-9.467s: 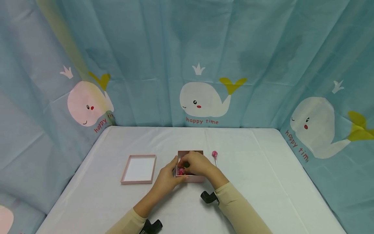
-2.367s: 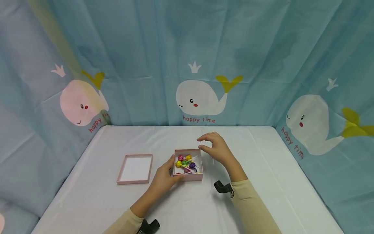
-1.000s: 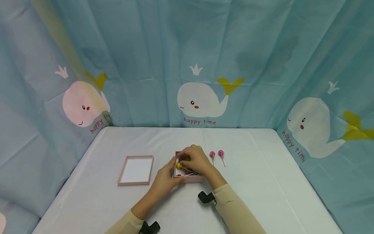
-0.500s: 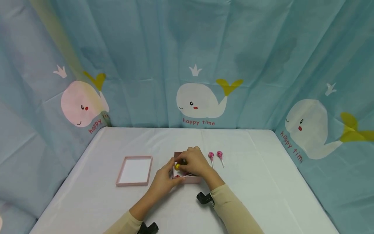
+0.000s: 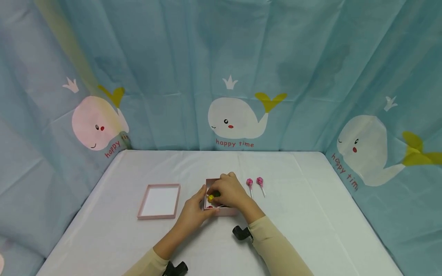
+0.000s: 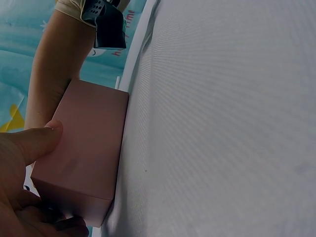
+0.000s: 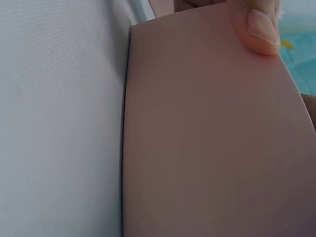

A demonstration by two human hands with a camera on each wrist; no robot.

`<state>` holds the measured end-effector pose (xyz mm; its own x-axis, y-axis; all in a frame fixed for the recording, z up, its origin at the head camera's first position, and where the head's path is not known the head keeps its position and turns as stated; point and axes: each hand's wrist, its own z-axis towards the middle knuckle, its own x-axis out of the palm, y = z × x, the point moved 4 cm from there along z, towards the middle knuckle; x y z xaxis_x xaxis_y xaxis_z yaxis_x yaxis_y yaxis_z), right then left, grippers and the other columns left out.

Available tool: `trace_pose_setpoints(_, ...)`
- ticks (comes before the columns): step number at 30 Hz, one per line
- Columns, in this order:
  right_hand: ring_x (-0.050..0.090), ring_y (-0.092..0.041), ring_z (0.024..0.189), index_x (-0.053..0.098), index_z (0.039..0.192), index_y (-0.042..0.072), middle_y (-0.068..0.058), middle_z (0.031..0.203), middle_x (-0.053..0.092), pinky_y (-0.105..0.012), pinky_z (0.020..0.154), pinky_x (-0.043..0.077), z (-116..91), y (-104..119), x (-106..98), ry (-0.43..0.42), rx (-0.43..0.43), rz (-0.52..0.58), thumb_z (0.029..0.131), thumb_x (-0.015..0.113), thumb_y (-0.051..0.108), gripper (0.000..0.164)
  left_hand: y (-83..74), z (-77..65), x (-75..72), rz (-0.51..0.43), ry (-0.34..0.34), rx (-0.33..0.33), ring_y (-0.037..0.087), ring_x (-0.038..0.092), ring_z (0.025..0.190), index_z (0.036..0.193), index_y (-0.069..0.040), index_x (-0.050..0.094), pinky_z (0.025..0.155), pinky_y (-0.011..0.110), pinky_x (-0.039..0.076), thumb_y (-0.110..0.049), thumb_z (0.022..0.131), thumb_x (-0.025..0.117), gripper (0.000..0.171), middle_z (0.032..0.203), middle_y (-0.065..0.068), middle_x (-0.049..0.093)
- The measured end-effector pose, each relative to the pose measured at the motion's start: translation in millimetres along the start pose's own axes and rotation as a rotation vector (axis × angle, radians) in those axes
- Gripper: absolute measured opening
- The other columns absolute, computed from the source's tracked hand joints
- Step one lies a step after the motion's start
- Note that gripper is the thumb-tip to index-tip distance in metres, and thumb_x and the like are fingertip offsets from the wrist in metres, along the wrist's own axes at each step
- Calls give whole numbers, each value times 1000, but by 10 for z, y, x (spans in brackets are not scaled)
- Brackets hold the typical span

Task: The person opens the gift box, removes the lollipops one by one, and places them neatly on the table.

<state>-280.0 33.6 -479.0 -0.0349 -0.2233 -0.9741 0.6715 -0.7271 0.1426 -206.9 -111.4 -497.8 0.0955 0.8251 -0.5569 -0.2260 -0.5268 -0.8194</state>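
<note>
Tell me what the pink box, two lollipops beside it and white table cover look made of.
Pink box: likely cardboard, smooth and matt, given crisp edges.
Lollipops: pink wrappings, perhaps plastic film; sticks white; finish too small to tell.
White table cover: probably woven cloth, matt, given its fine ribbing and creases.

On the white cloth-covered counter (image 5: 297, 214), a pink square cardboard box (image 5: 227, 212) contains a round yellow candy (image 5: 210, 198); left, a shallow pink square lid (image 5: 159, 201); right, two pink round-headed lollipops (image 5: 259, 180).

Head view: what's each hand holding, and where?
Left hand holds the pink square box by its left and near walls. Right hand dips inside; any hold can't be told.
</note>
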Motion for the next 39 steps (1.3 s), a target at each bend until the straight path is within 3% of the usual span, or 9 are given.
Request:
trace_pose_setpoints(13, 48, -7, 83, 82, 99, 36, 23, 85, 71, -34, 81, 34, 1, 23, -30, 2, 1, 8, 78, 88, 43, 23, 10, 11, -4, 6, -6, -7, 31, 37, 149, 159, -3, 33, 115, 47, 42, -40, 80, 87, 103, 164, 17, 33)
trace_pose_setpoints(20, 48, -3, 85, 79, 107, 35, 24, 98, 71, -29, 81, 35, 5, -68, -4, -43, 27, 146, 85, 82, 41, 22, 21, 13, -8, 12, -11, 3, 31, 38, 148, 159, -3, 34, 115, 47, 43, -40, 81, 87, 102, 163, 17, 34)
trace_pose_setpoints(26, 50, -4, 92, 78, 109, 31, 21, 104, 72, -30, 84, 39, -66, -128, -45, -134, 18, 297, 90, 80, 37, 20, 35, 17, 15, -3, -4, -2, 30, 39, 148, 159, -3, 33, 116, 46, 41, -37, 81, 88, 101, 163, 15, 35)
trace_pose_setpoints(33, 51, -9, 98, 77, 106, 25, 16, 105, 73, -38, 90, 41, -206, -175, -248, -237, 63, 448, 87, 83, 27, 20, 38, 21, 32, -3, -9, -4, 32, 41, 147, 158, 1, 33, 115, 48, 42, -37, 80, 89, 103, 162, 16, 36)
trace_pose_setpoints(39, 53, -12, 105, 77, 106, 24, 17, 109, 72, -43, 95, 45, -385, -230, -440, -275, 143, 530, 86, 84, 23, 21, 32, 32, 25, -2, -20, -13, 32, 37, 149, 157, 3, 34, 118, 48, 38, -36, 79, 90, 103, 162, 19, 35)
